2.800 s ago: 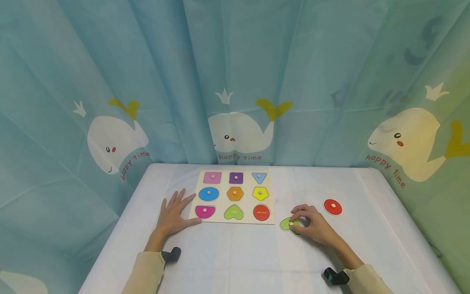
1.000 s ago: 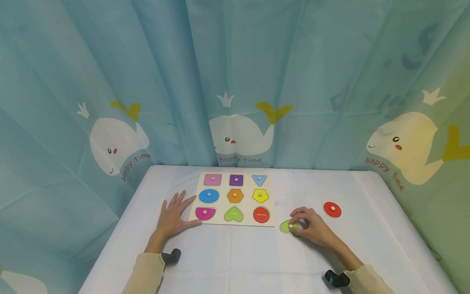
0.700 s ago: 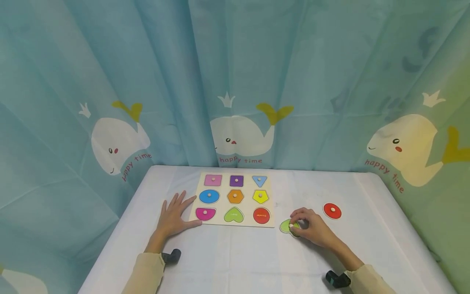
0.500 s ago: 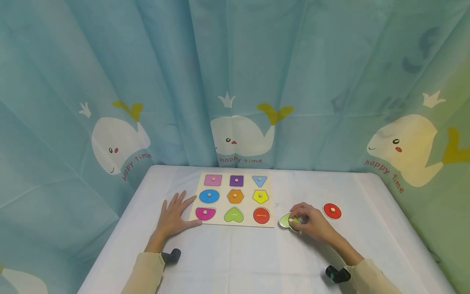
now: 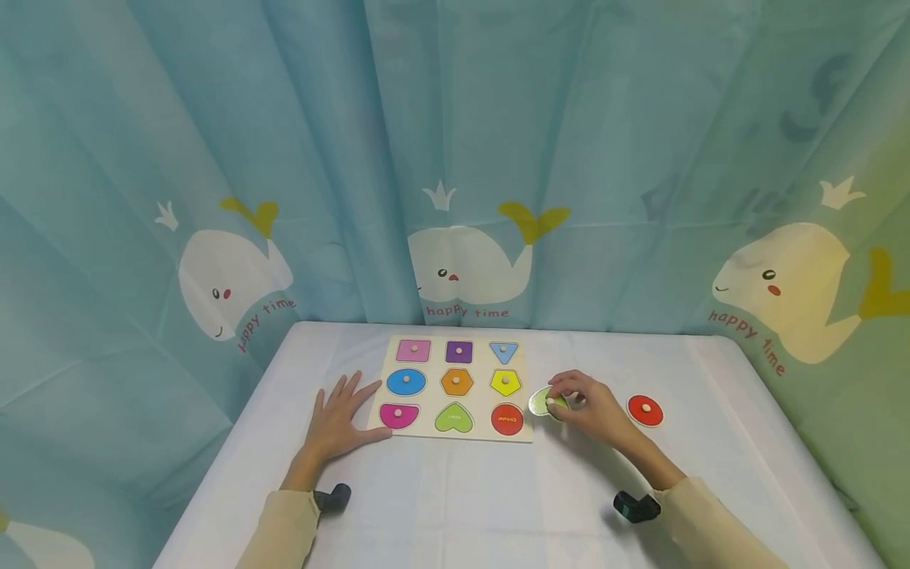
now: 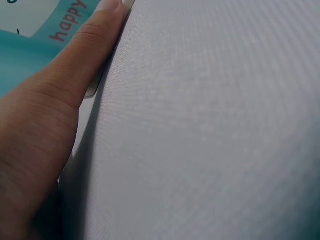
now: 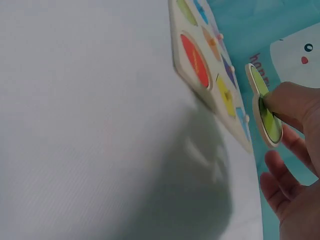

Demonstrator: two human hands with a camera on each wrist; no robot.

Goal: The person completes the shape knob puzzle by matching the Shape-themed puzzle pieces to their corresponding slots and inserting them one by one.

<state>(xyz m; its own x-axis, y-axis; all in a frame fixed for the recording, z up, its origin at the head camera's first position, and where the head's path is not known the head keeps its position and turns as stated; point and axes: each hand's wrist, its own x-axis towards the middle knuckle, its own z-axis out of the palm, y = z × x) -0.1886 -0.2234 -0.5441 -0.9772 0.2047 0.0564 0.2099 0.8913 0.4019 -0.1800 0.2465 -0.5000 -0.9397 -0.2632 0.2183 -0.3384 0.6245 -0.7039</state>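
Note:
My right hand (image 5: 586, 407) pinches the small knob of a green heart puzzle piece (image 5: 540, 401), which hangs above the cloth just off the board's right edge. In the right wrist view the heart piece (image 7: 270, 122) is tilted and raised over its own shadow. My left hand (image 5: 337, 419) lies with fingers spread at the left side of the cream puzzle board (image 5: 479, 436), thumb and index finger at its edge. On the board, the green heart slot (image 5: 453, 419) and the red circle slot (image 5: 507, 420) show no knob; the other shapes have knobbed pieces in them.
A red round puzzle piece (image 5: 645, 410) with a white knob lies on the white tablecloth (image 5: 455, 506), right of my right hand. Blue curtains (image 5: 626, 158) printed with whales stand behind the table and at both sides.
My right hand has lifted the green heart piece off the cloth and carried it left and away from me, towards the board. My left hand stays in place.

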